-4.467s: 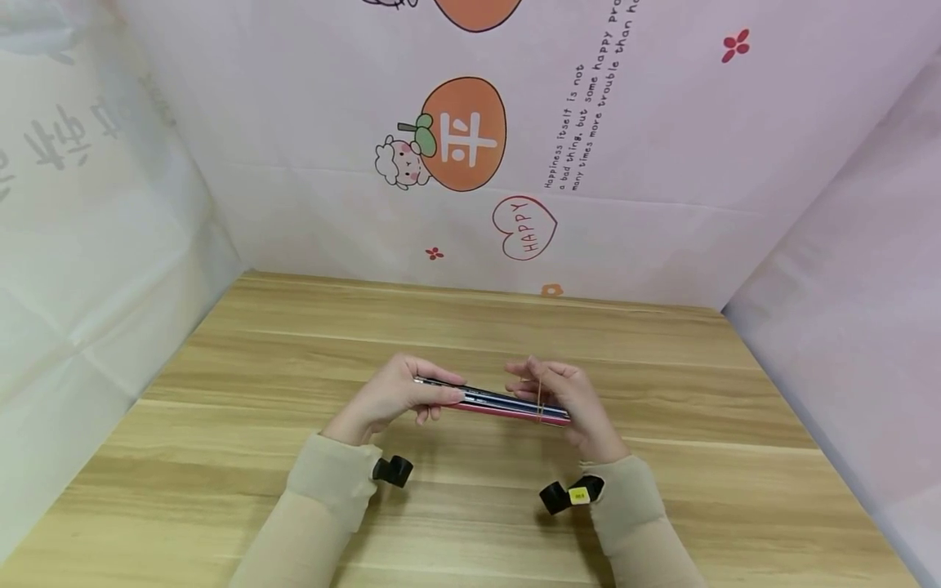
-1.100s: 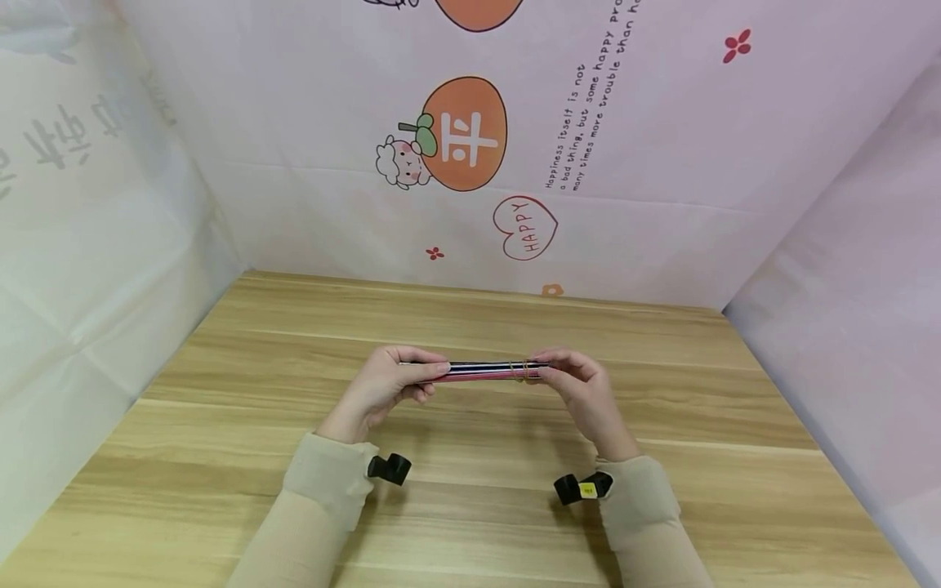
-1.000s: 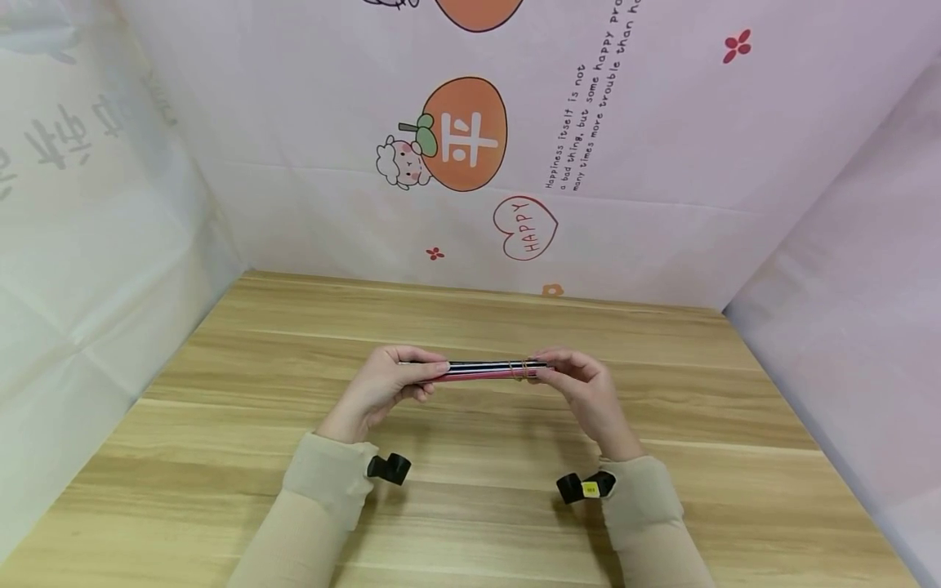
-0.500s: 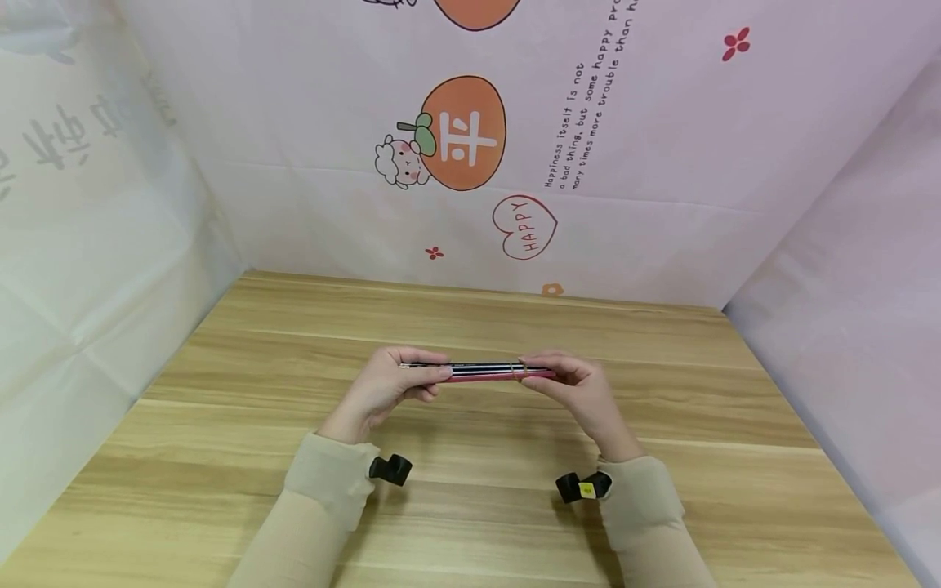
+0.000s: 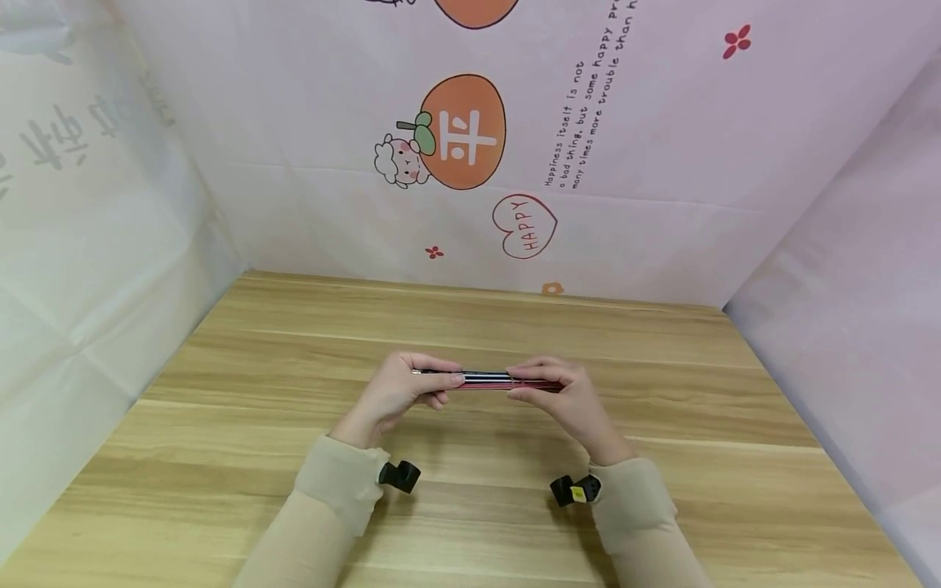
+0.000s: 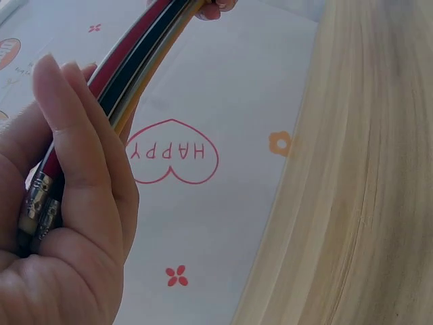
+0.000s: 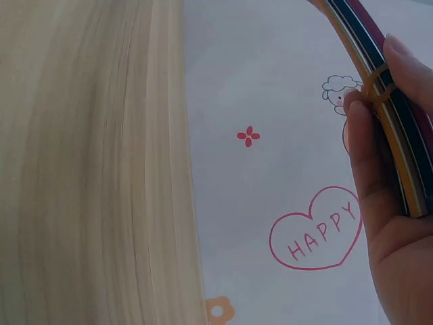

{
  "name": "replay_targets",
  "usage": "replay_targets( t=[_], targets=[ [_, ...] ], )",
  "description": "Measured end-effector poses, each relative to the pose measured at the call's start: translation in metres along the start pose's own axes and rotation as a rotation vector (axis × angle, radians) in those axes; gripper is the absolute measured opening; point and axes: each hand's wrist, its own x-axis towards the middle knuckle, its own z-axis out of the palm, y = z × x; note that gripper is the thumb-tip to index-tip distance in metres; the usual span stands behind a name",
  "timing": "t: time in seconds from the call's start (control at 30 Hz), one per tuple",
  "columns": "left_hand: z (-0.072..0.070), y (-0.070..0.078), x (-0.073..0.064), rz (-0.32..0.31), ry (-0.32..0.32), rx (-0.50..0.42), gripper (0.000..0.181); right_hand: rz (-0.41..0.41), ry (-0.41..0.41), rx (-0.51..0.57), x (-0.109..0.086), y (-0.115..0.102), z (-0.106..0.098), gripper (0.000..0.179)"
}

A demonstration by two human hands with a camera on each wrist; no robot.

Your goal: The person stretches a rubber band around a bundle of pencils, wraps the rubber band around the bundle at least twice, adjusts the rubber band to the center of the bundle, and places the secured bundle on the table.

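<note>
A bundle of pencils [image 5: 485, 380], red, dark and yellow ones among them, is held level above the table between both hands. My left hand [image 5: 393, 394] grips the left end, thumb and fingers on opposite sides. Metal ferrules [image 6: 39, 193] and eraser ends show inside that palm in the left wrist view. Near the other end, my right hand [image 5: 577, 400] pinches the bundle between thumb and fingers. A tan rubber band [image 7: 377, 84] wraps round the pencils there, its loops partly covered by the right fingers.
The wooden table [image 5: 470, 523] lies under both forearms. A printed white cloth [image 5: 331, 220] hangs behind it, with pale cloth sides at left and right. Small black cameras [image 5: 400, 476] are strapped at both wrists.
Earlier the right fingers stretched the rubber band away from the bundle; now it lies round the pencils. The right hand has slid left onto the band, and the bundle has dropped slightly.
</note>
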Motion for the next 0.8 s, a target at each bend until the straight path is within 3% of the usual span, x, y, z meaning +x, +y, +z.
replay_targets(
  t=[0.43,0.63,0.8],
  targets=[
    [-0.001,0.002,0.000,-0.004,0.002,-0.023,0.033,0.071,-0.024,-0.037,0.001,-0.005,-0.009,0.036],
    [-0.006,0.006,-0.003,0.013,0.000,-0.016,0.032,0.100,-0.017,-0.065,-0.001,-0.006,-0.015,0.029],
    [-0.004,0.006,-0.004,0.010,-0.003,-0.029,0.030,0.061,-0.019,-0.120,0.000,-0.003,-0.013,0.022]
  ],
)
